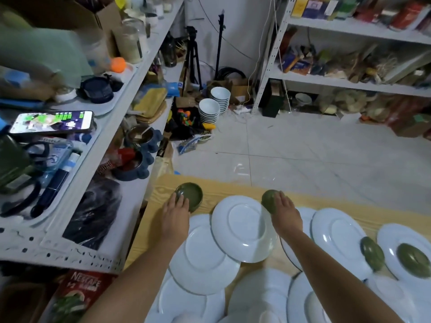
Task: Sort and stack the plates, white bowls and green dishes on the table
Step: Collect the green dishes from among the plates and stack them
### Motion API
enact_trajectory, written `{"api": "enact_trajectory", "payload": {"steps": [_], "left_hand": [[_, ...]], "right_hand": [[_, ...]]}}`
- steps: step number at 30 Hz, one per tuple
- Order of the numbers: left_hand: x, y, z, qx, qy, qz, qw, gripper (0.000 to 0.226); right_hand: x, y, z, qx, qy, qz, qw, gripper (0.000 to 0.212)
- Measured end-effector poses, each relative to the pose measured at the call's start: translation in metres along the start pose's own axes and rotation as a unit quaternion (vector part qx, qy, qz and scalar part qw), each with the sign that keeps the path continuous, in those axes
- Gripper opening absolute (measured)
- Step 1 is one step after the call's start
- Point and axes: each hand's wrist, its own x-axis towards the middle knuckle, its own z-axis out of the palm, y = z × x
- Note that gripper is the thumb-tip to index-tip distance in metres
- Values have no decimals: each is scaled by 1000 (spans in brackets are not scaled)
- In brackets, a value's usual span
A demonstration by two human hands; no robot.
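Four green dishes (372,257) show on the desk (163,185), about ten overlapping white plates (243,228), exact count unclear, and two stacks of white bowls (209,108) on the floor (326,159).

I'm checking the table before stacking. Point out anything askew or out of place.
The white plates lie scattered and overlapping, one plate resting tilted across its neighbours. At the right, two green dishes lie on plates, apart from the green stack at the far left.
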Motion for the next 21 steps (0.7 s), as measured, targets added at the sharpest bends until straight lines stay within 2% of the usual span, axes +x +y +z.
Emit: {"api": "enact_trajectory", "payload": {"steps": [9, 16, 21], "left_hand": [[11, -3, 2, -3, 12, 17, 1000, 43], [13, -1, 3, -27, 17, 23, 999, 43], [13, 2, 4, -29, 20, 19, 999, 41]], "right_hand": [[26, -7, 13, -3, -5, 4, 1000, 63], [30, 2, 19, -104, 1, -1, 995, 58], [33, 7, 20, -102, 7, 6, 995, 55]]}}
